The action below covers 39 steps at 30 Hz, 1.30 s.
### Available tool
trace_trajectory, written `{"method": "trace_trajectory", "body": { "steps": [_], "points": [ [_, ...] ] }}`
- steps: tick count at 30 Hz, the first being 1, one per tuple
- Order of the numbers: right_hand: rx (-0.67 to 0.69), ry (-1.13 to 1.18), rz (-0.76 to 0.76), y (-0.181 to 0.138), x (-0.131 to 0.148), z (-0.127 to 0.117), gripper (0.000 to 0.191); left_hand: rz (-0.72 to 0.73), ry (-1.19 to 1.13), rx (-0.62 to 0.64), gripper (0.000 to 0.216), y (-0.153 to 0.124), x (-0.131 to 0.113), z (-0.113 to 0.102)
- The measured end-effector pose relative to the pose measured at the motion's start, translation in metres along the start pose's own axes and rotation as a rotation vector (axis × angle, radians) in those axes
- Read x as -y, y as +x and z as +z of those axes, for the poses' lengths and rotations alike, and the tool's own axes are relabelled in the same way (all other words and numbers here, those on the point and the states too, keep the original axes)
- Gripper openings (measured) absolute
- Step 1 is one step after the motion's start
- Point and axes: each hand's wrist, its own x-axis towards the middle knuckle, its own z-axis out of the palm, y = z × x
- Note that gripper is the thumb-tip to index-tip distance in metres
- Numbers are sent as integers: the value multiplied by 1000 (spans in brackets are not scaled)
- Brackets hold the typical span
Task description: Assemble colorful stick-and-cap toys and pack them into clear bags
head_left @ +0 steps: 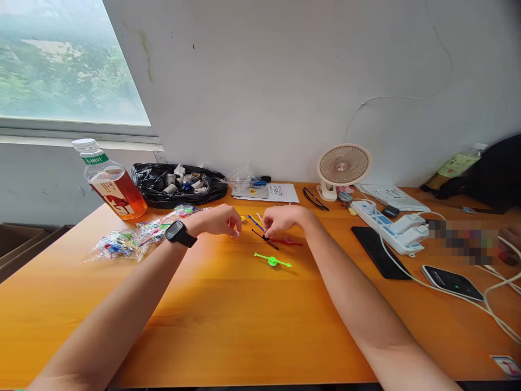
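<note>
My left hand (pixel 223 220) is closed in a pinch on a small clear round piece (pixel 235 234), just above the table. To its right, my right hand (pixel 281 218) has its fingertips closed on the middle of a black plastic arrow (pixel 273 245). A blue arrow (pixel 254 221) and a yellow piece (pixel 243 218) lie between and behind my hands. Partly under my right hand is a red arrow (pixel 293 243). Nearer to me rests a bright green arrow (pixel 272 261) with a round hub, which sits on a clear round base.
Clear bags of coloured parts (pixel 118 243) lie at left beside a tea bottle (pixel 118 190) and a black bag (pixel 140 182). Behind are papers (pixel 280 193) and a fan (pixel 344 164). A power strip (pixel 386 228), cables and a phone (pixel 451 282) occupy the right; another person's hand (pixel 510 244) shows there.
</note>
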Motion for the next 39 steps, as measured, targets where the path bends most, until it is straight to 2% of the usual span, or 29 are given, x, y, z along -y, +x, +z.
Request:
{"method": "trace_trajectory", "body": {
  "steps": [5, 9, 11, 14, 17, 19, 22, 23, 26, 29, 35, 39],
  "points": [
    [-4, 154, -110, -5, -4, -7, 10, -38, 8, -99, 21, -3, 15, -8],
    [-72, 373, -241, -8, -3, -9, 18, 26, -25, -254, 27, -5, 7, -12],
    [-116, 543, -296, -7, -2, -8, 24, 70, -167, -292, 34, -6, -5, -13],
    [-194, 761, -378, -4, 0, -5, 32, 162, -485, -284, 40, -5, -24, -13],
    [-276, 848, -419, 4, 2, -3, 37, 157, -628, -428, 40, 0, -32, -9],
    [-416, 820, -388, 10, 5, -1, 35, 103, -637, -530, 40, 4, -30, -6],
    [-724, 682, -340, 16, 13, 0, 26, 45, -587, -614, 38, 7, -24, -5],
    [-756, 660, -355, 17, 16, 1, 23, 38, -556, -625, 37, 7, -23, -5],
    [-642, 705, -435, 16, 23, 3, 15, 34, -432, -627, 38, 5, -24, -6],
    [-568, 790, -431, 14, 25, 5, 16, 27, -355, -603, 38, 3, -27, -6],
    [-432, 878, -409, 10, 21, 5, 23, 104, -499, -502, 32, 4, -30, -2],
    [-375, 761, -336, 9, 21, 9, 17, 138, -517, -440, 24, 6, -29, 2]
  ]
}}
